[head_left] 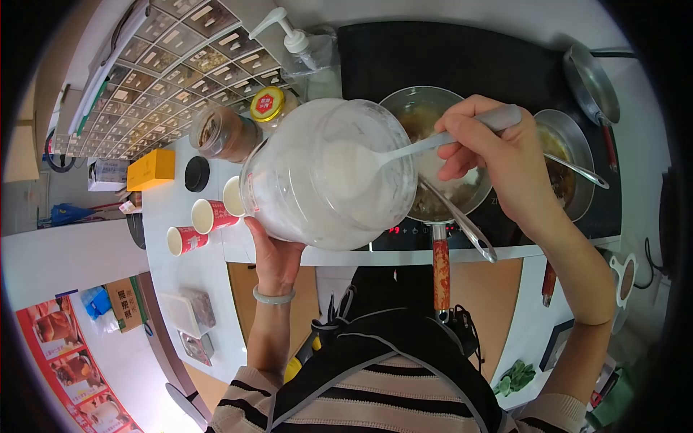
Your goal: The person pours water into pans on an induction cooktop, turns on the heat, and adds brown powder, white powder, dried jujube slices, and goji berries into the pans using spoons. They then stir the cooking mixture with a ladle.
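A large clear jar (278, 195) of white powder or granules is tilted, its wide mouth facing right. My left hand (273, 256) supports it from beneath, fingers mostly hidden behind it. Closed around the grey handle of a spoon (415, 148) is my right hand (480, 148). The spoon's head is inside the jar's mouth, over the white contents. Behind and below that hand, a frying pan (440, 231) with brownish liquid sits on the cooktop, and a metal spoon (465, 225) rests in it.
A second pan (586, 155) with a metal spoon (577, 170) stands right, and a small pan (592, 86) behind it. Left are paper cups (189, 240), a brown-filled jar (224, 135), a yellow-lidded jar (268, 105), a pump bottle (310, 61) and a black lid (196, 173).
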`<state>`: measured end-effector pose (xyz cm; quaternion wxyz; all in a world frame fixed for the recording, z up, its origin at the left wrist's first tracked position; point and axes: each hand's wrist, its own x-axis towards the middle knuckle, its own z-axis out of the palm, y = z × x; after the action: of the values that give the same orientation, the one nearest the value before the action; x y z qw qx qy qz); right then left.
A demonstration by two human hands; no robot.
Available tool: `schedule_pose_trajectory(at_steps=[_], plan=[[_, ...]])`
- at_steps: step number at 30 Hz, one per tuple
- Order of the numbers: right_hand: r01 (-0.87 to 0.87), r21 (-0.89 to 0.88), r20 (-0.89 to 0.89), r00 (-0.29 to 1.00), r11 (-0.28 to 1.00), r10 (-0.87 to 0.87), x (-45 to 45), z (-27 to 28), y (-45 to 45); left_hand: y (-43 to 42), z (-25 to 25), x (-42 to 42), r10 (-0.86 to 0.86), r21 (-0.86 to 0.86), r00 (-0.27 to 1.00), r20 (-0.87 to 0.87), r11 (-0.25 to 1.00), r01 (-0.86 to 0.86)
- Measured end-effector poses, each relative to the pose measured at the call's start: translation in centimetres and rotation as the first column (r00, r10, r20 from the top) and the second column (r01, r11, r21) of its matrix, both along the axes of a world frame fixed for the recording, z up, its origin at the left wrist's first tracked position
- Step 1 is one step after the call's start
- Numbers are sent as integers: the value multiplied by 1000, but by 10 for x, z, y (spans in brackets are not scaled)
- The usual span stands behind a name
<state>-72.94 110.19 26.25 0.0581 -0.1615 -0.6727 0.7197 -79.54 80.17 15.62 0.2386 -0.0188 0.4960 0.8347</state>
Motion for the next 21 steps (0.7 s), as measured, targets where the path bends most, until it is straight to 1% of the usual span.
schedule_pose_trajectory(at_steps=[3, 6, 9, 10, 13, 14, 15, 16, 17, 18, 21], plan=[[60, 10, 11, 998, 998, -60, 3, 3, 7, -2, -3, -5, 3, -6, 1000, 27, 1000, -3], [105, -9, -26, 994, 994, -106, 12, 4, 25, -7, -8, -11, -13, -14, 998, 55, 1000, 13], [218, 35, -70, 974, 975, -215, 26, 10, 42, -7, -4, -15, -3, -63, 998, 61, 998, 7], [222, 51, -64, 974, 974, -219, 31, 8, 52, -11, -6, -18, -9, -93, 999, 43, 996, 13], [398, 297, -134, 917, 868, -375, 45, -11, 47, -14, -4, -26, -16, -80, 998, 60, 997, 21], [378, 338, -287, 913, 862, -288, 50, -36, 45, -13, -1, -26, 6, -82, 999, 50, 997, -2], [283, 537, -294, 946, 795, -138, 59, -53, 43, -12, 0, -27, 2, -73, 999, 44, 997, 1], [132, 928, -197, 967, 348, 158, 69, -65, 46, -14, 1, -29, -3, -62, 999, 39, 998, 5], [-131, 991, 119, 933, 13, 341, 67, -73, 44, -14, 2, -31, -10, -49, 999, 34, 999, 12], [280, 959, -214, 817, -44, 535, 70, -85, 39, -11, 6, -31, 28, -56, 998, 47, 998, -26], [367, 930, -314, 806, -8, 502, 84, -57, 36, -7, 15, -38, 4, -27, 999, -40, 1000, -5]])
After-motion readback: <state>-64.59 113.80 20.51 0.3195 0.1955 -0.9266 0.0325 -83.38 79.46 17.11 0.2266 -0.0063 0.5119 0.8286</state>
